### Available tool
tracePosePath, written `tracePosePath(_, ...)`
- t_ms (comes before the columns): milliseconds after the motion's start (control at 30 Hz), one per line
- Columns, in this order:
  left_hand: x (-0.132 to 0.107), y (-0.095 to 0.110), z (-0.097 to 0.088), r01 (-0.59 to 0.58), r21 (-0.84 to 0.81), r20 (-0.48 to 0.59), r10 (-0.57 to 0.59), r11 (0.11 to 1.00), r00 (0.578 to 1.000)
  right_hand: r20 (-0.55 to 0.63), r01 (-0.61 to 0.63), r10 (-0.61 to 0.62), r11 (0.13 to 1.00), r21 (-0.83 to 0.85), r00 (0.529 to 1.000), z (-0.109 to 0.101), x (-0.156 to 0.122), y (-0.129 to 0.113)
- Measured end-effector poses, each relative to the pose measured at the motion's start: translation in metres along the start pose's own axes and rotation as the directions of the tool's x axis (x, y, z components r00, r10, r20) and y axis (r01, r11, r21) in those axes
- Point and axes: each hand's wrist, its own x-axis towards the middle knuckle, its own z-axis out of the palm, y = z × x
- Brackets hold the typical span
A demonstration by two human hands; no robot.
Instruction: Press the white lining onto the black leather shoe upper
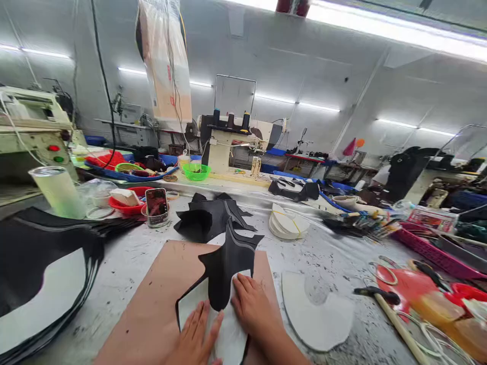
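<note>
Both hands rest near the bottom centre on a shaped leather piece (228, 263), black on one side and white on the other, partly folded over. My left hand (196, 334) lies flat with fingers stretched on the white lining (230, 337). My right hand (253, 304) presses fingers-down on the fold where black meets white. The piece lies on a brown board (160, 299) on the table.
A stack of black-and-white cut pieces (41, 279) fills the left. More black pieces (213, 215), a white stack (287, 223) and a single white piece (317, 317) lie ahead and right. A hammer (388, 312), a phone in a cup (157, 205), bowls and sewing machines (232, 139) stand around.
</note>
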Motion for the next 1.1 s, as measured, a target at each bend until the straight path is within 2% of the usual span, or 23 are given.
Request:
tracePosePath(67,0.008,-0.001,-0.011,0.068,-0.027,0.035,-0.067,0.997,0.997,0.009,0.005,-0.005,1.000,-0.006,1.000,0.004,-0.011,-0.007)
tracePosePath(133,0.017,-0.004,-0.020,0.120,-0.041,0.057,-0.118,0.992,0.991,0.021,0.067,-0.067,0.998,0.000,0.998,0.010,-0.023,-0.012)
tracePosePath(233,0.034,-0.014,-0.031,0.162,-0.043,0.064,-0.159,0.986,0.985,0.044,0.273,-0.274,0.962,0.034,0.961,0.026,-0.044,-0.016)
tracePosePath(300,0.042,-0.019,-0.037,0.156,-0.052,0.084,-0.151,0.986,0.985,0.027,0.438,-0.442,0.895,0.086,0.897,0.038,-0.057,-0.013)
tracePosePath(367,0.045,-0.021,-0.041,0.148,-0.066,0.109,-0.141,0.987,0.984,0.029,0.586,-0.600,0.790,0.182,0.800,0.043,-0.067,-0.009)
tracePosePath(400,0.044,-0.021,-0.043,0.152,-0.074,0.123,-0.142,0.986,0.982,0.037,0.628,-0.657,0.735,0.256,0.753,0.043,-0.071,-0.008)
tracePosePath(433,0.041,-0.020,-0.044,0.159,-0.082,0.139,-0.147,0.984,0.979,0.039,0.636,-0.685,0.694,0.338,0.727,0.040,-0.074,-0.007)
tracePosePath(467,0.037,-0.019,-0.045,0.168,-0.091,0.157,-0.152,0.982,0.976,0.038,0.610,-0.684,0.674,0.418,0.729,0.034,-0.076,-0.007)
tracePosePath(500,0.032,-0.017,-0.046,0.174,-0.103,0.178,-0.154,0.979,0.972,0.030,0.557,-0.648,0.677,0.481,0.761,0.027,-0.078,-0.009)
tracePosePath(533,0.025,-0.016,-0.046,0.174,-0.116,0.201,-0.149,0.978,0.968,0.014,0.485,-0.575,0.703,0.520,0.818,0.019,-0.078,-0.012)
tracePosePath(600,0.012,-0.012,-0.046,0.163,-0.145,0.250,-0.124,0.976,0.960,-0.013,0.333,-0.384,0.782,0.527,0.923,0.004,-0.077,-0.021)
tracePosePath(667,0.000,-0.007,-0.047,0.156,-0.167,0.290,-0.103,0.973,0.951,-0.004,0.246,-0.278,0.841,0.482,0.960,-0.007,-0.075,-0.030)
tracePosePath(767,-0.010,-0.001,-0.051,0.180,-0.169,0.342,-0.113,0.969,0.933,0.075,0.223,-0.278,0.881,0.417,0.958,-0.015,-0.071,-0.038)
tracePosePath(867,-0.009,0.003,-0.056,0.202,-0.138,0.413,-0.129,0.970,0.902,0.117,0.261,-0.322,0.894,0.365,0.939,-0.017,-0.070,-0.039)
tracePosePath(933,-0.006,0.005,-0.058,0.203,-0.124,0.437,-0.130,0.971,0.890,0.113,0.315,-0.366,0.893,0.321,0.924,-0.018,-0.071,-0.040)
tracePosePath(1000,-0.005,0.005,-0.058,0.195,-0.127,0.423,-0.125,0.973,0.898,0.100,0.373,-0.410,0.890,0.263,0.907,-0.018,-0.073,-0.042)
tracePosePath(1100,-0.009,0.006,-0.054,0.177,-0.139,0.395,-0.110,0.974,0.912,0.030,0.384,-0.398,0.900,0.206,0.917,-0.015,-0.075,-0.044)
